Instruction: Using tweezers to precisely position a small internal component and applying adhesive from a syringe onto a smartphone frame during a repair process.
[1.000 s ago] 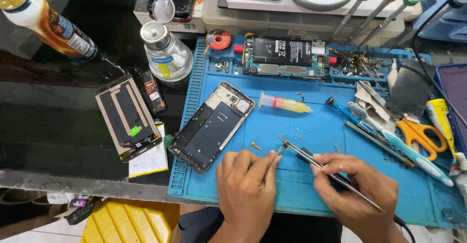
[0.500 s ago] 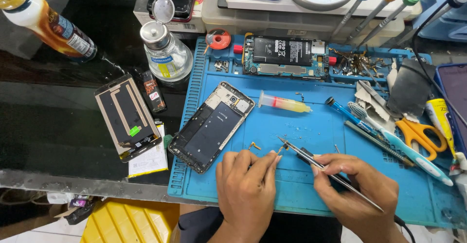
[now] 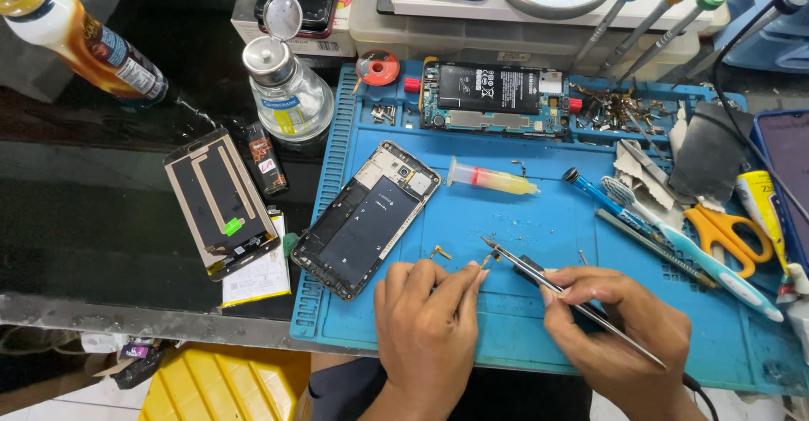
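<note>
My left hand [image 3: 428, 324] rests on the blue work mat [image 3: 506, 219], fingertips pinching a tiny brass part [image 3: 487, 260]. My right hand [image 3: 619, 328] grips metal tweezers [image 3: 539, 278] together with a black-handled tool; the tweezer tips touch that small part. Another small brass piece [image 3: 440, 252] lies just left of it. An opened phone frame [image 3: 367, 217] lies tilted at the mat's left side, beside my left hand.
A phone board with battery [image 3: 493, 96], a syringe [image 3: 490, 178], screwdrivers [image 3: 607, 202], toothbrush, orange scissors [image 3: 725, 231] and loose screws lie on the mat. Left of it sit a display panel [image 3: 221, 202], a glass liquid dispenser [image 3: 286, 92] and an orange bottle [image 3: 80, 42].
</note>
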